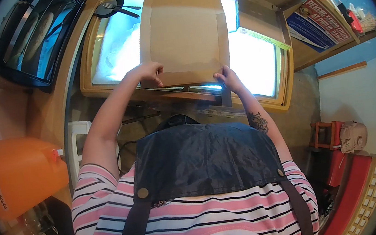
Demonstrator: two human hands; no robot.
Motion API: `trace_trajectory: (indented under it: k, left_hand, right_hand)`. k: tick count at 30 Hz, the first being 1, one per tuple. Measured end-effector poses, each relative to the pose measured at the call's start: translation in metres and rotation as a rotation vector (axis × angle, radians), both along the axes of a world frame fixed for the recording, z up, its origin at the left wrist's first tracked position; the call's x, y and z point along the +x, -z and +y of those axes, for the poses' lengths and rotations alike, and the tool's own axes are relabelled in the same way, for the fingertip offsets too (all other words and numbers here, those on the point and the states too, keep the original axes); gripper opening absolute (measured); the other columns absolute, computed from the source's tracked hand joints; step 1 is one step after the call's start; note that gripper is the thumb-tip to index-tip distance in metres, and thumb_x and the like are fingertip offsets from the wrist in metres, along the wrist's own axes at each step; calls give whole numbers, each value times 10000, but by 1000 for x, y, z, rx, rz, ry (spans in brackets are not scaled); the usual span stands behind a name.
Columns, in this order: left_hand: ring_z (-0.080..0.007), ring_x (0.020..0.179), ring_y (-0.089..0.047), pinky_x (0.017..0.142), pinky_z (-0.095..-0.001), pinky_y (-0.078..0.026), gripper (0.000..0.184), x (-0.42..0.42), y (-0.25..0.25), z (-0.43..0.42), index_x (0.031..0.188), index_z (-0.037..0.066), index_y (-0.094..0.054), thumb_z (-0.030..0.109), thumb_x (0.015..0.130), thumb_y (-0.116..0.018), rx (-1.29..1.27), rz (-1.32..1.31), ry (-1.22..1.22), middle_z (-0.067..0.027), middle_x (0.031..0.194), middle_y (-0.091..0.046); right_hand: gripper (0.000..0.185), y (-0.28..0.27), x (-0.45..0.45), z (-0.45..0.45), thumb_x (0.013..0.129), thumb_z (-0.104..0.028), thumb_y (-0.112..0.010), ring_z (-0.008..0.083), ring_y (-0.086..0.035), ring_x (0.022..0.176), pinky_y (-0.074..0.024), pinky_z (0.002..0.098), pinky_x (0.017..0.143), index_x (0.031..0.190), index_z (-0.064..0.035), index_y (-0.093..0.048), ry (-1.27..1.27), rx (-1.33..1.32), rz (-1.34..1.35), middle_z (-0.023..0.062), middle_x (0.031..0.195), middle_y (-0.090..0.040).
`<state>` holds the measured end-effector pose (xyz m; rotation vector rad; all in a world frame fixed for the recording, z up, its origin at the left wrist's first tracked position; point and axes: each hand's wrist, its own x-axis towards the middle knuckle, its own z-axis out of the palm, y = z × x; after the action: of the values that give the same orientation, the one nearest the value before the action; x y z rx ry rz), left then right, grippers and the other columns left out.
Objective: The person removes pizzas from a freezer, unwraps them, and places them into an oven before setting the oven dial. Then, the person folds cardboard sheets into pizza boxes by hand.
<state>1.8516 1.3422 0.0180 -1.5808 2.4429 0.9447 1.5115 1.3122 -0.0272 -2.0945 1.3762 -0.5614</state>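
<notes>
A brown cardboard box blank point(182, 30), partly folded with low raised side edges, lies over the bright glass-topped counter point(84, 73) in front of me. My left hand point(149, 73) has its fingers curled on the blank's near left corner. At the near right corner, my right hand point(229, 79) pinches the cardboard between thumb and fingers. A narrow flap point(226, 95) hangs down below that right hand. The undersides of my fingers are partly hidden.
A black pan with a fork point(109, 7) sits at the back left. Beyond it stands a toaster oven point(40, 41). Another open cardboard box point(263, 23) is at the right, beside a printed sign point(319, 23). An orange jug point(23, 175) stands at my left.
</notes>
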Motion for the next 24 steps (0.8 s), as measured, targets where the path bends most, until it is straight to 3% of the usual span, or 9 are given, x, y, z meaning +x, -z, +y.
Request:
trace_trajectory:
  k: [3, 6, 12, 14, 17, 20, 21, 22, 24]
  left_hand:
    - [-272, 833, -546, 711, -366, -425, 673, -17, 1, 33, 1144, 77, -439, 230, 563, -743, -661, 33, -2, -105, 889, -560]
    - [-251, 868, -519, 749, -361, -413, 569, -49, 3, 64, 1167, 62, -443, 173, 644, -639, -940, -180, 47, -97, 960, -522]
    - [-220, 792, -513, 695, -343, -414, 416, -65, 22, 74, 1163, 46, -470, 104, 751, -456, -1046, -146, 26, -77, 913, -521]
    - [-212, 804, -521, 708, -343, -415, 416, -66, 18, 75, 1166, 48, -467, 98, 754, -439, -1024, -136, 27, -76, 910, -522]
    - [-227, 913, -505, 809, -361, -382, 502, -55, 1, 74, 1212, 69, -419, 164, 734, -538, -942, -121, 140, -90, 1009, -510]
    - [-276, 1098, -384, 939, -418, -257, 931, -10, -32, 92, 1284, 137, -317, 340, 495, -768, -771, 173, -206, -94, 1183, -431]
    - [-267, 1070, -401, 910, -386, -299, 694, 8, -10, 95, 1196, 114, -424, 259, 591, -730, -784, 22, -225, -83, 1151, -454]
    - [-267, 1070, -401, 910, -386, -299, 694, 21, 16, 94, 1196, 114, -424, 259, 591, -730, -782, 24, -222, -83, 1151, -454]
    - [-262, 1012, -432, 840, -355, -352, 410, 34, 41, 89, 1049, 70, -518, 194, 683, -654, -601, 197, -164, -96, 1086, -495]
  right_hand:
    - [283, 5, 2, -3, 795, -235, -605, 136, -491, 601, -417, 279, 560, 818, 14, -472, 12, 79, -174, 60, 668, -539]
    - [289, -3, -2, 3, 793, -235, -607, 119, -491, 618, -415, 271, 569, 839, 20, -480, -5, 116, -244, 50, 680, -536]
    - [240, -15, 13, 41, 768, -187, -592, 221, -547, 747, -432, 342, 730, 950, -70, -488, 97, -203, -64, 110, 860, -563]
    - [232, -40, 35, 60, 718, -107, -545, 245, -529, 915, -352, 465, 870, 945, -92, -501, -90, -901, 511, 120, 927, -536]
    - [177, -28, 44, 55, 706, -109, -524, 231, -519, 889, -312, 499, 890, 881, -113, -497, -143, -696, 446, 78, 841, -532]
    - [122, -29, 39, 44, 713, -124, -532, 240, -528, 831, -336, 470, 856, 832, -107, -509, -166, -563, 370, 56, 780, -548]
    - [101, -30, 39, 42, 721, -137, -544, 240, -530, 821, -340, 459, 839, 814, -107, -521, -167, -515, 327, 55, 766, -554]
    - [84, -32, 39, 42, 728, -149, -556, 239, -532, 810, -343, 447, 823, 797, -108, -533, -169, -467, 284, 55, 752, -560]
    - [83, -40, 40, 46, 735, -169, -567, 237, -531, 803, -341, 437, 816, 788, -110, -541, -168, -417, 267, 51, 747, -565]
